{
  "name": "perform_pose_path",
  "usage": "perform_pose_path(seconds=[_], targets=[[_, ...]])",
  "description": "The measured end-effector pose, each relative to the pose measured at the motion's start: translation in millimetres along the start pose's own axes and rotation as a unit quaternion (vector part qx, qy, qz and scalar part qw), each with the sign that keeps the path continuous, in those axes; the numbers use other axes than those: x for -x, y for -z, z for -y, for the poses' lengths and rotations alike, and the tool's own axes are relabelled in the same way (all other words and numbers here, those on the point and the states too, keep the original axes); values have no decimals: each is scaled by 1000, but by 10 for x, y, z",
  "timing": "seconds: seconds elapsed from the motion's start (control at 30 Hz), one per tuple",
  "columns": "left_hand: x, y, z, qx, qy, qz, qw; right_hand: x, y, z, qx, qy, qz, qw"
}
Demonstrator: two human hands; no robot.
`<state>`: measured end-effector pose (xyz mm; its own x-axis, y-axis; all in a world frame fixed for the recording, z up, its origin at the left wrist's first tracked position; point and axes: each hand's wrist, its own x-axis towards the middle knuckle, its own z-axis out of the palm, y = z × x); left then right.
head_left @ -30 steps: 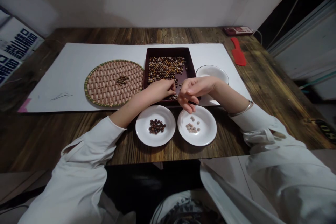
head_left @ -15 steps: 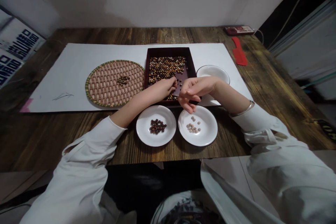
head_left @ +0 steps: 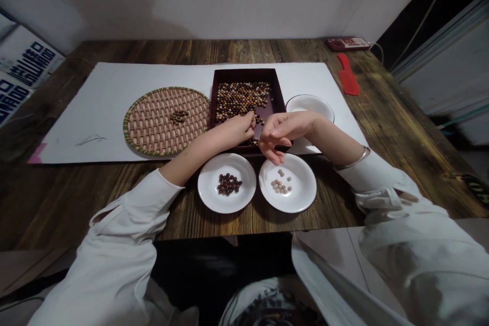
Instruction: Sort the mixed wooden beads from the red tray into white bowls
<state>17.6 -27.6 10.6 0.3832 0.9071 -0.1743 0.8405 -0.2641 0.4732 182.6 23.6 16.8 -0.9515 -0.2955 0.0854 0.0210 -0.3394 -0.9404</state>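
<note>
On the counter (head_left: 183,224) before me, two plates lay side by side, each holding beads (head_left: 229,184), with the box (head_left: 281,98) behind them between the woven mat (head_left: 153,135) on its left and the bowl (head_left: 310,104) on its right.

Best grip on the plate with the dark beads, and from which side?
I'd take the plate by its near rim, from the wearer's side, fingers below, thumb above, kept level. The rim is raised, the dark beads sit loose mid-plate, and the left forearm crowds the far-left side.
</note>
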Motion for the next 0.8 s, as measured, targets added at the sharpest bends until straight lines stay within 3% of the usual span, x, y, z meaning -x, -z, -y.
perform_pose_path(seconds=[0.8], targets=[[-42,-36,93,72,-94,-40,992,-10,8,0,-1,-7,-6,1000]])
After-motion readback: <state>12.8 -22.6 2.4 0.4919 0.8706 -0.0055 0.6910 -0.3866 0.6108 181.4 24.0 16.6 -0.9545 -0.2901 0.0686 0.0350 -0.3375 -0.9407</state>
